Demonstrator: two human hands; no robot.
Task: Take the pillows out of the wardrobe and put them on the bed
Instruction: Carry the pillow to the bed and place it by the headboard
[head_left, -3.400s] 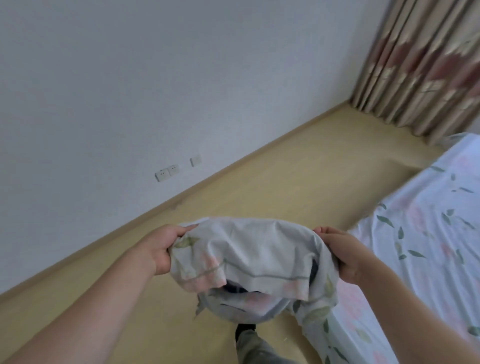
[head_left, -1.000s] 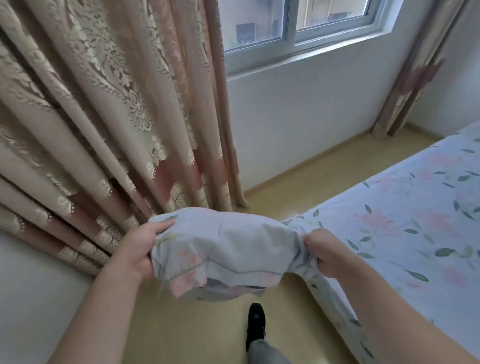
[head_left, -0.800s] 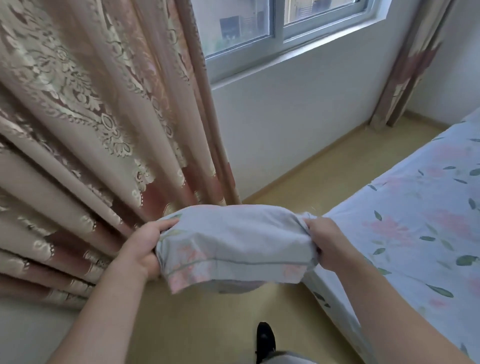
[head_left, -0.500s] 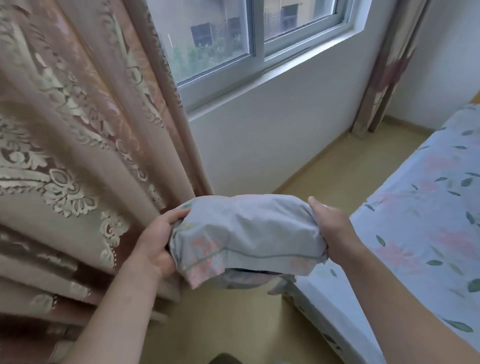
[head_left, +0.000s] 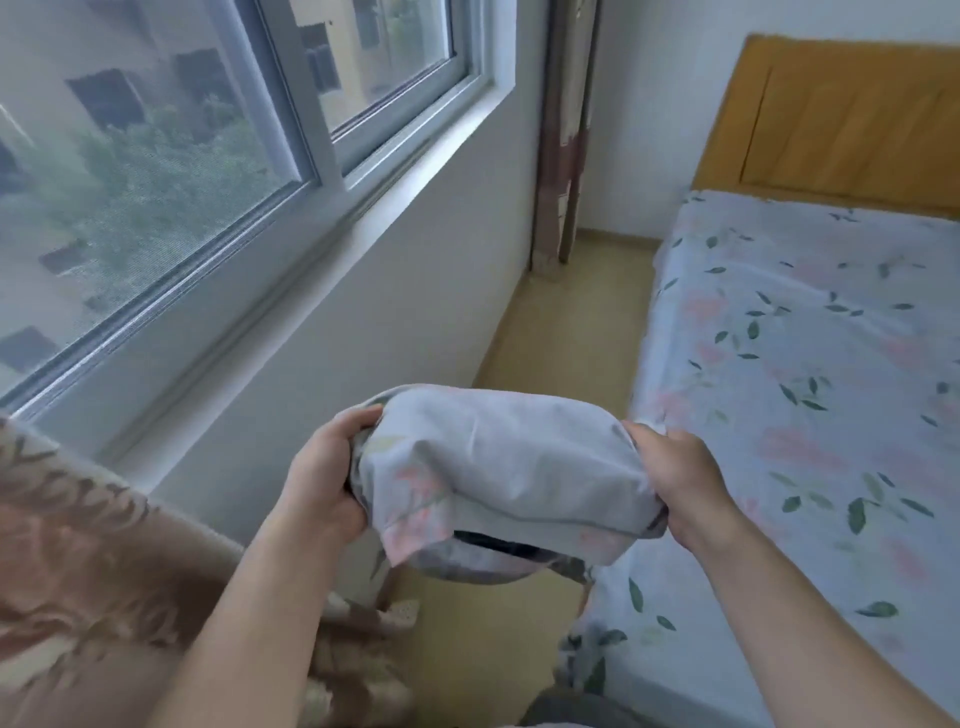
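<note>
bed (head_left: 810, 395): broad mattress under a floral sheet, lying to the right of the right hand and running on ahead to a wooden headboard (head_left: 841, 114); its near edge sits just beside that hand.
window (head_left: 171, 171): wide sliding pane up and to the left of the left hand, with a plain white wall below it.
curtain (head_left: 67, 571): patterned folds low and to the left of the left hand; a second bunched strip hangs in the far corner ahead.
floor (head_left: 566, 322): narrow yellow lane between wall and bed, straight ahead of both hands; nothing lies in it.
pillow (head_left: 498, 467): held in the air between the two hands, over the floor at the bed's corner. Judged soft, light and squashy; the loose floral case bags and droops below, so a grip on the stuffed ends looks surer than on the fabric flap.
left hand (head_left: 324, 480): fingers curled tight around the pillow's left end.
right hand (head_left: 678, 480): closed over the pillow's right end, cloth bunched in the fist.
in the way: nothing visible between the pillow and the sheet.
</note>
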